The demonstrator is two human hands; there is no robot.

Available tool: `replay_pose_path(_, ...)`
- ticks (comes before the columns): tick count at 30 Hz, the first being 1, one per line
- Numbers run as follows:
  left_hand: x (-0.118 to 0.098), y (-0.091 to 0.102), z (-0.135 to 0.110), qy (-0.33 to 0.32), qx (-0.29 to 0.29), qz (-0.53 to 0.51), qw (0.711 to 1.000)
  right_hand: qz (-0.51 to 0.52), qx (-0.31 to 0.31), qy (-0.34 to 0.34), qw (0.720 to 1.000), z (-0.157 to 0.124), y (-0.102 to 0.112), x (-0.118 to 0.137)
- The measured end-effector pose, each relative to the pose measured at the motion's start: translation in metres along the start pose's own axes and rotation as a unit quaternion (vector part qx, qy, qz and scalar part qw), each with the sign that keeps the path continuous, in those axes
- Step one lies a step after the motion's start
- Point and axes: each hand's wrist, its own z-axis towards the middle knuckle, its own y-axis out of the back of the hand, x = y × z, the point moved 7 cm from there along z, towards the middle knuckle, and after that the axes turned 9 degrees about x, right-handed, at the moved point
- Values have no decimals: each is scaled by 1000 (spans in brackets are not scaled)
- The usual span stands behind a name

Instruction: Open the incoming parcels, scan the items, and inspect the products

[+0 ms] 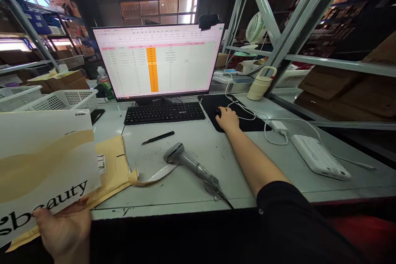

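At the lower left, my left hand (63,225) grips a white and tan printed box or folder (46,165) with the letters "beauty" on it, thumb on its face. Behind it is a yellow padded envelope (113,165), its torn strip curling over the desk; whether the hand also holds the envelope is hard to see. My right hand (227,119) rests over a dark computer mouse (218,111) on the black mouse pad (250,121). Between my hands lie a grey barcode scanner (192,164) and a black craft knife (157,137).
A monitor (173,66) showing a spreadsheet stands behind a black keyboard (163,112). On the right are a white power bank (320,156), white cables and a cream tumbler (261,84). White baskets (71,100) and a green-labelled bottle (105,84) are on the left. Metal framing (340,64) borders the desk.
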Motion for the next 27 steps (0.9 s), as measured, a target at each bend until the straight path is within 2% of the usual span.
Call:
replay_pose_path(3, -3, 1, -1, -27, -23, -28, 999, -2, -5, 10, 1000, 0, 0, 2)
replay_pose_path(8, 4, 5, -1, -7, -86, -35, 996, -2, -12, 25, 1000, 1, 1, 5)
replay_pose_path(25, 11, 10, -3, -32, -96, -49, 994, 26, -13, 38, 999, 5, -6, -1)
replay_pose_path(27, 13, 13, -3, -30, -103, -63, 992, 48, -35, 38, 998, 4, 0, -1)
